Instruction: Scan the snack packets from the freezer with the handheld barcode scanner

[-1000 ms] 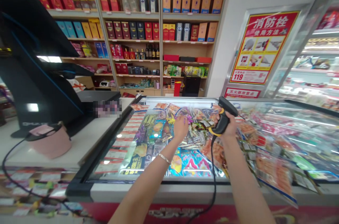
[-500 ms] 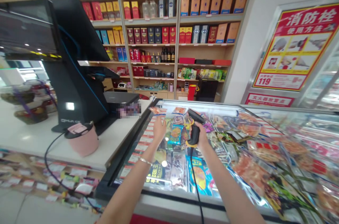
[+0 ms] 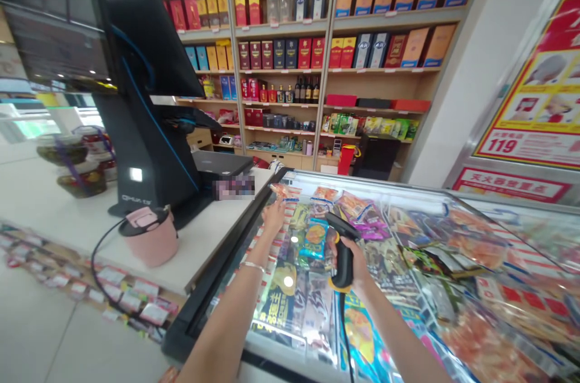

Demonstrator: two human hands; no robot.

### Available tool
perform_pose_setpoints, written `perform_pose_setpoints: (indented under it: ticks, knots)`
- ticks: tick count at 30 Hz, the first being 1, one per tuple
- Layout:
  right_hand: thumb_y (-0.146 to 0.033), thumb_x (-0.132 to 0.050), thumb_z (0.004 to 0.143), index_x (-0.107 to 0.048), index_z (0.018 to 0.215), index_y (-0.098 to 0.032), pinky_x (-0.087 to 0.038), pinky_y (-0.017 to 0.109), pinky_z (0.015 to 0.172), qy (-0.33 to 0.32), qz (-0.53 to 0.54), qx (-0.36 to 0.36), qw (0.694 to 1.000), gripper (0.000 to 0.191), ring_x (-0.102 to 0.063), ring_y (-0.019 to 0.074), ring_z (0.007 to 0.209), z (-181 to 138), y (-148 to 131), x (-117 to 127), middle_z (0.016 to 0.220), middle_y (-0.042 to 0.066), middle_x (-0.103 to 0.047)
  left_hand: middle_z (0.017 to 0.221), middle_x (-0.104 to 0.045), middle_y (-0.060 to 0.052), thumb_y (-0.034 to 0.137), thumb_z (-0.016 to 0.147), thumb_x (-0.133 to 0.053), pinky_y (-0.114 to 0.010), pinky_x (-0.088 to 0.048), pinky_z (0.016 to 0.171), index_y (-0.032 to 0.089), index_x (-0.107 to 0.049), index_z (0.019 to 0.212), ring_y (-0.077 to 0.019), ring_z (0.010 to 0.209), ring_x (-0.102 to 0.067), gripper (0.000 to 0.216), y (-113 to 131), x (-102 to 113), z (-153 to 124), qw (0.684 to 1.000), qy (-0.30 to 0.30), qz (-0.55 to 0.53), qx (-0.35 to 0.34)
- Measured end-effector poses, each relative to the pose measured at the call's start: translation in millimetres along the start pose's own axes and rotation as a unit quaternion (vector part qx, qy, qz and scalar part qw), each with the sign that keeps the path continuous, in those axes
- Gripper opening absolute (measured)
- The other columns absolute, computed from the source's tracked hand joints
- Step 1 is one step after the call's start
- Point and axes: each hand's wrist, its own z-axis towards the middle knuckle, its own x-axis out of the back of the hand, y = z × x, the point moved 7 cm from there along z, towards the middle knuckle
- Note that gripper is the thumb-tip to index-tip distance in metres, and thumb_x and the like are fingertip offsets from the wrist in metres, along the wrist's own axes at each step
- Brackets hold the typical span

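Observation:
My right hand (image 3: 356,265) is wrapped round the grip of a black and yellow barcode scanner (image 3: 343,247), whose cable hangs down toward me. It is held just above the glass lid (image 3: 408,262) of a chest freezer full of bright snack and ice-cream packets. My left hand (image 3: 274,215) reaches out over the lid's far left part, by the row of red price labels; its fingers look loosely curled and nothing shows in them. A thin bracelet circles that wrist.
A black checkout terminal (image 3: 131,99) stands on the white counter (image 3: 54,208) to the left, with a pink cup (image 3: 151,238) and a black cable in front. Wooden shelves (image 3: 317,57) of boxed bottles line the back wall. A red fire-hydrant poster (image 3: 539,105) hangs at right.
The view has swung left. My right hand with the scanner has moved down and nearer to me. My left hand has stayed over the freezer's far left corner.

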Motion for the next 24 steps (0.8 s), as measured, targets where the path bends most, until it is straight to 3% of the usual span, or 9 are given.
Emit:
perform_pose_setpoints:
  ticks: [9,16,20,24]
  knots:
    - [-0.047,-0.074,0.057,-0.055,0.069,-0.018,-0.038,0.020,0.031,-0.018,0.017,-0.026,0.999,0.036,-0.046,0.0118,0.036,-3,-3,0,0.051,-0.001,-0.053,0.101,-0.070,-0.014,0.032,0.096,-0.026,-0.032,-0.041,0.082,0.014,-0.070,0.101,-0.0243,0.097,-0.064,0.048,2,16,-9,0.999,0.018,0.019,0.030]
    - [-0.045,-0.072,0.061,-0.053,0.069,-0.018,-0.039,0.019,0.032,-0.017,0.032,-0.014,0.999,0.033,-0.047,0.0113,0.039,-5,-3,3,0.053,-0.002,-0.051,0.075,-0.070,-0.017,0.049,0.093,-0.019,-0.040,-0.037,0.086,0.013,-0.075,0.077,-0.0281,0.083,-0.065,0.068,-1,52,-26,0.991,0.090,0.074,0.065]
    - [-0.044,-0.073,0.060,-0.055,0.071,-0.018,-0.040,0.020,0.034,-0.017,0.031,-0.013,0.999,0.033,-0.047,0.0119,0.040,-4,-3,2,0.053,-0.002,-0.052,0.075,-0.069,-0.019,0.055,0.090,-0.024,-0.043,-0.034,0.088,0.009,-0.073,0.079,-0.0295,0.082,-0.065,0.068,-11,62,-32,0.975,0.116,0.172,0.081]
    - [-0.044,-0.073,0.058,-0.058,0.068,-0.017,-0.039,0.021,0.033,-0.002,0.016,-0.007,1.000,0.033,-0.047,0.0123,0.039,-6,-2,0,0.052,0.000,-0.053,0.099,-0.067,-0.021,0.057,0.086,-0.040,-0.043,-0.034,0.091,0.006,-0.063,0.102,-0.0330,0.102,-0.059,0.058,-9,60,-33,0.964,0.123,0.232,0.031]
